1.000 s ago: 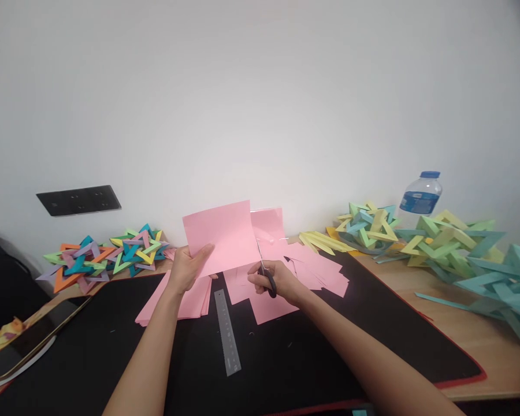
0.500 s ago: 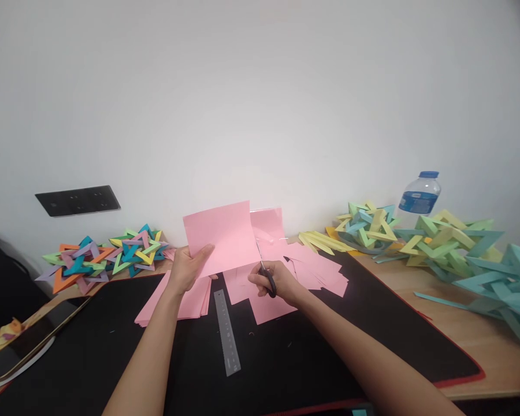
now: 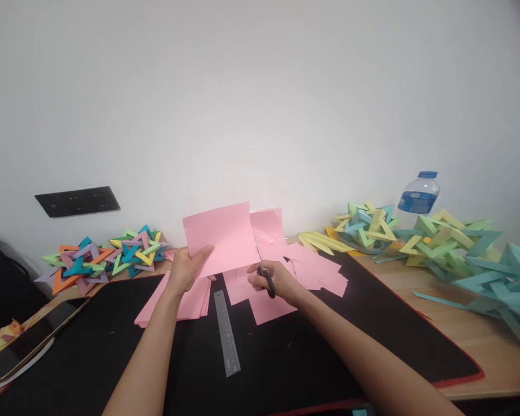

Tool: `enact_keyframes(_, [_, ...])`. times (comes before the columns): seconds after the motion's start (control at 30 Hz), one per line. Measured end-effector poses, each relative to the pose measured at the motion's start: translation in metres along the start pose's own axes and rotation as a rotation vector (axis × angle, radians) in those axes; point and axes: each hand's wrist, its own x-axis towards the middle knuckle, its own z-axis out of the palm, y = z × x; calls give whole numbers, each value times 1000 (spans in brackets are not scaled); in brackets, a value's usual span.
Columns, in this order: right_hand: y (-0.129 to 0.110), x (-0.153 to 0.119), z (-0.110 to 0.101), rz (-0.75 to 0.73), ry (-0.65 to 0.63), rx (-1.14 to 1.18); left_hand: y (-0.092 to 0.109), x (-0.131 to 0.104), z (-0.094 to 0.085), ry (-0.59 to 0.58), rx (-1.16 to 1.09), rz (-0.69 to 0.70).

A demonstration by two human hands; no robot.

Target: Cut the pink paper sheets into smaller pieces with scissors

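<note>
Pinched at its lower left corner by my left hand [image 3: 188,268], a pink sheet of paper [image 3: 221,237] is held up above the mat. My right hand [image 3: 275,279] grips dark-handled scissors [image 3: 266,278], whose blades point up along the sheet's right edge. Whether the blades touch the paper, I cannot tell. Under my left hand lies a stack of pink paper [image 3: 156,300]. Cut pink pieces [image 3: 314,266] spread out behind and beside my right hand. A grey ruler [image 3: 227,335] lies on the black mat [image 3: 294,364] between my forearms.
Multicoloured folded-paper stars [image 3: 80,263] stand at the left, with a phone [image 3: 30,341] nearer. On the right are green, yellow and blue paper stars [image 3: 442,245] and a water bottle [image 3: 419,193]. Yellow paper strips [image 3: 318,241] lie at the back by the wall.
The scissor blades look closer together than before, and the fingers of my right hand have shifted slightly. The pink sheet and my left hand are almost unmoved.
</note>
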Motion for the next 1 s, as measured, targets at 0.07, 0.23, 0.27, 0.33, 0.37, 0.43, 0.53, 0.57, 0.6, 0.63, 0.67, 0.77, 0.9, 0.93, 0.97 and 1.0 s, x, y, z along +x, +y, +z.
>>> enact_keyframes(0.07, [1,1,-1,2,-1,-16,0,0,0,-2,24,-8])
enact_keyframes(0.23, [2,1,-1,-7,7,-51,2,0,0,-5,60,-10])
enact_keyframes(0.27, [2,0,-1,-7,5,-51,2,0,0,-2,58,-6])
enact_keyframes(0.33, [2,0,-1,-8,-2,-44,3,-1,0,7,57,4])
enact_keyframes(0.37, [2,0,-2,-9,-4,-40,4,-1,1,10,56,7])
enact_keyframes(0.43, [2,0,-1,-8,-4,-35,4,-1,1,10,55,10])
enact_keyframes(0.53, [1,0,-1,4,4,-33,4,-1,1,11,54,11])
enact_keyframes(0.57, [1,0,-1,8,4,-34,4,-1,1,11,53,13])
enact_keyframes(0.6, [1,0,-1,11,5,-34,4,-1,1,9,51,15])
enact_keyframes(0.63, [2,0,0,13,5,-35,4,-1,1,4,46,15])
enact_keyframes(0.67, [2,1,0,15,5,-37,4,-1,1,-1,39,14])
enact_keyframes(0.77, [2,1,0,22,6,-43,4,-1,2,-9,22,11])
enact_keyframes(0.9, [2,0,0,19,8,-58,4,-2,2,4,33,4])
enact_keyframes(0.93, [1,0,1,18,10,-60,4,-2,2,8,39,2])
enact_keyframes(0.97, [1,0,1,18,12,-61,5,-2,2,10,42,0])
enact_keyframes(1.0, [1,0,1,18,15,-60,5,-2,2,10,43,0])
